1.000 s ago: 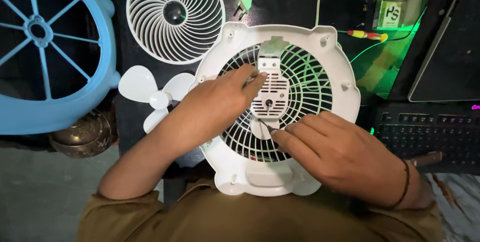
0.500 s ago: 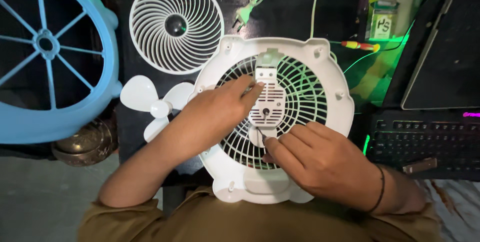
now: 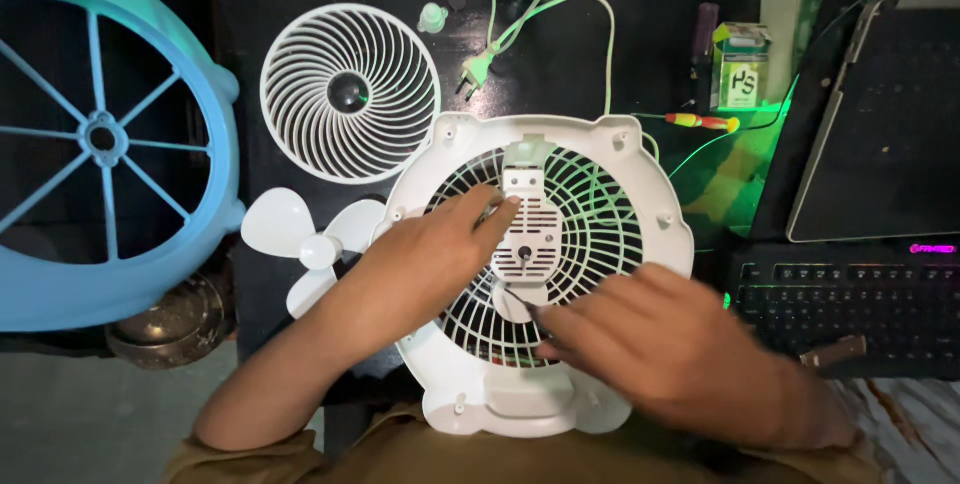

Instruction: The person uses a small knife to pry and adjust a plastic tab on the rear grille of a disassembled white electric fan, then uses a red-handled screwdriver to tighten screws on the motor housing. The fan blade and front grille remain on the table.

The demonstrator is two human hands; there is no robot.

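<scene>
Your left hand lies flat, fingers spread, on the round white plastic fan housing lying grille-up on the dark bench before you. Your right hand, blurred, rests loosely curled on its lower grille, gripping nothing visible. A white spiral fan guard and white propeller blade lie just left.

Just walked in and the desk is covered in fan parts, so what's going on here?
A person is working on a white fan housing lying flat on a dark desk. Their left hand rests on its grille, fingertips at the small white plate in the centre. Their right hand, blurred, sits on the lower part of the grille. Off to the side lie a round white grille, a loose white fan blade, a big blue frame and a screwdriver.
</scene>
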